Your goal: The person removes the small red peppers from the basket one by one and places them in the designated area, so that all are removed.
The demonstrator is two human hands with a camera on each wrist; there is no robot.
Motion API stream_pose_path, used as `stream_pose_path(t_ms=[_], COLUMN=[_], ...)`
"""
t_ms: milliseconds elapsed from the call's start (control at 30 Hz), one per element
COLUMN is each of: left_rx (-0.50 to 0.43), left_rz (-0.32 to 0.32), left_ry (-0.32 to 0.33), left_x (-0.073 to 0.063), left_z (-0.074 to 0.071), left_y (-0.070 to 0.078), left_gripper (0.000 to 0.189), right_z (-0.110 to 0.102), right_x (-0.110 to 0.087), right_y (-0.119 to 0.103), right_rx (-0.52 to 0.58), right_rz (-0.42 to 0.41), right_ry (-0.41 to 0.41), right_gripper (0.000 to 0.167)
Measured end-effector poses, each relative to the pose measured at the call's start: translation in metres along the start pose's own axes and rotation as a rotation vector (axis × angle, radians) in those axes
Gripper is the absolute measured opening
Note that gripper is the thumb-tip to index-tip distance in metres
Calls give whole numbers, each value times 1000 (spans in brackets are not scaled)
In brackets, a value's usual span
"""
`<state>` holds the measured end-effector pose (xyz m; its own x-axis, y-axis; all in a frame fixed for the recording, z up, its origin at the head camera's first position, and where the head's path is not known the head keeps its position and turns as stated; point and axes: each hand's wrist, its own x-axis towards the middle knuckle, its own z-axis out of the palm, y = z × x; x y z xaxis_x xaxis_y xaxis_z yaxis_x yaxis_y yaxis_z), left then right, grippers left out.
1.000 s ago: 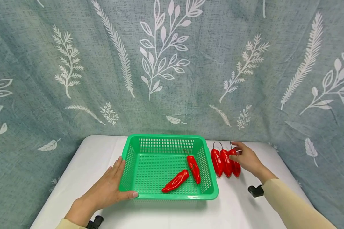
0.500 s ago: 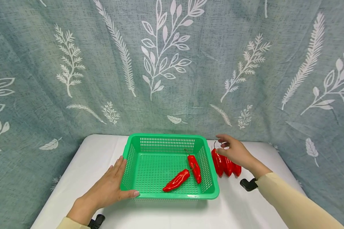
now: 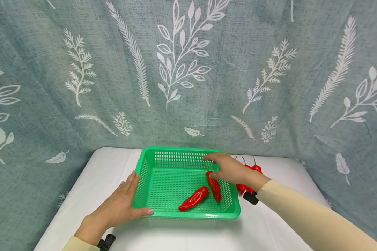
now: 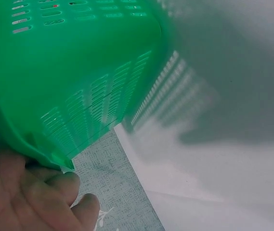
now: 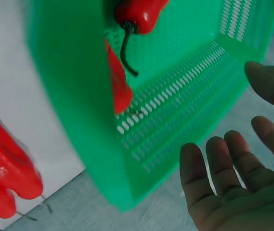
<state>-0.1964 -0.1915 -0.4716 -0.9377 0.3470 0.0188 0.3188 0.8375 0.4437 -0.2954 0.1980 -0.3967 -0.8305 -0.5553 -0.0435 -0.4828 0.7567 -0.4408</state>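
Note:
A green slatted basket stands mid-table with two red peppers inside, one lying slantwise and one against the right wall. My right hand hovers over the basket's right side, fingers relaxed and palm empty; in the right wrist view that hand is spread beside the basket wall. More red peppers lie on the table just right of the basket, partly hidden by my arm. My left hand rests flat against the basket's left front corner, thumb along the front rim; the left wrist view shows the fingers under the basket's rim.
The white table ends at a rounded back edge against a grey-green curtain with white leaf prints. Black wrist mounts show by my right forearm and left wrist.
My right hand has left the peppers beside the basket and moved left, empty, to above the basket's right side. The left hand and basket have stayed put.

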Motion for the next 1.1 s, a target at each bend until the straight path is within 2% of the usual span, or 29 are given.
stream_pose_path(t_ms=[233,467,567,767,1100], left_rx=[-23,-38,-37,-35,-43], left_rz=[-27,-34,-35,-40,-44], left_ry=[-35,-32,-33,-40,-40], left_x=[0,1,2,2,1], left_z=[-1,-2,-2,-3,0], left_y=[-2,-2,-2,-2,-4], left_gripper=[135,135,135,134,133], right_z=[26,39,40,43,65], right_x=[20,29,32,40,44], right_y=[-14,-17,-18,-18,-22], right_rx=[-140,-169,-194,-338,-493], right_rz=[-91,-111,-107,-132,-123], right_ry=[-163,-311,-349,-411,-476], right_gripper=[62,62,63,61,54])
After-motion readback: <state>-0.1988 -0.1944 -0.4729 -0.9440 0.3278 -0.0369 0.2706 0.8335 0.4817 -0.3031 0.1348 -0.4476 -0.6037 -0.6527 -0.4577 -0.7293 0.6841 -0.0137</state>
